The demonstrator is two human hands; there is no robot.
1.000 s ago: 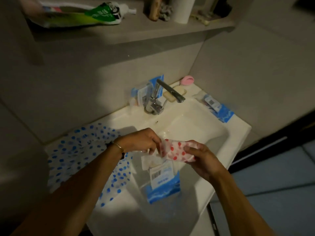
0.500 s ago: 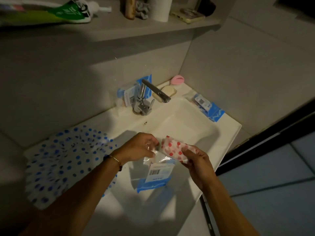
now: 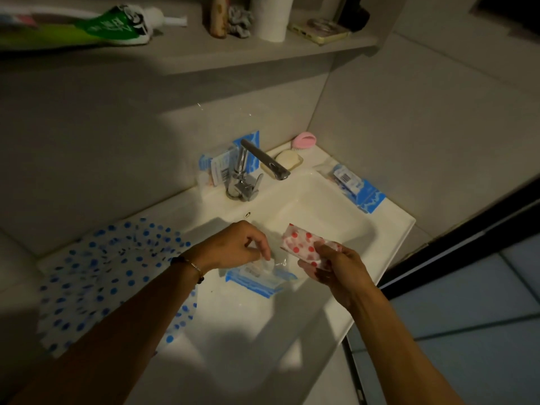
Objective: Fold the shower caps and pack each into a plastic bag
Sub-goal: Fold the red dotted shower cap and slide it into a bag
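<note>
STEP: bagging, judged | right hand (image 3: 336, 268) grips folded red-dotted shower cap (image 3: 302, 244), centre | left hand (image 3: 236, 245) pinches plastic bag (image 3: 260, 274) mouth at 9 o'clock of cap | NEXT: spread mouth, slide cap in | blue-dotted shower cap (image 3: 96, 276) at 9 o'clock, unfolded

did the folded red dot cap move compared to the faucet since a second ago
Cannot tell: the camera shifted. The red-dotted cap remains below the faucet, over the basin, in the right hand.
</note>
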